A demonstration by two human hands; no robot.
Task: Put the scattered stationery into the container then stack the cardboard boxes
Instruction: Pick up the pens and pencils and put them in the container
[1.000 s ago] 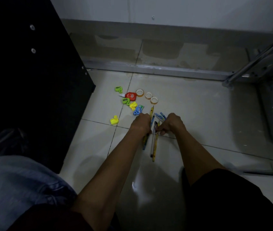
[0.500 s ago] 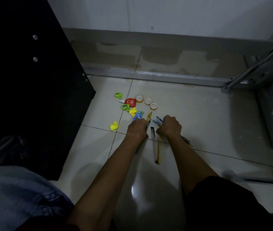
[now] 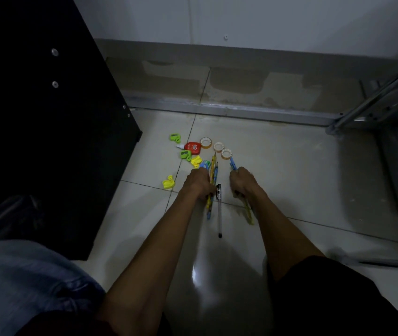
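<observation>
My left hand [image 3: 199, 181] is closed around a bundle of yellow and blue pencils [image 3: 213, 169] on the pale tiled floor. My right hand [image 3: 243, 180] grips another few pencils [image 3: 248, 212], their ends sticking out both sides of the fist. A black-capped pen [image 3: 219, 209] lies loose between the two hands. Beyond the hands lie three tape rolls [image 3: 218, 146], a red correction tape [image 3: 192, 146], green sharpeners [image 3: 175, 137] and yellow sharpeners [image 3: 169, 183]. No container or cardboard box is visible.
A black cabinet [image 3: 47, 117] stands close on the left. A metal frame [image 3: 377, 100] leans at the right, and a wall with a metal rail [image 3: 217, 110] closes the back. My knees fill the bottom corners.
The hands have drawn apart, each with its own bunch of pencils. The pen that lay under them now lies alone between them.
</observation>
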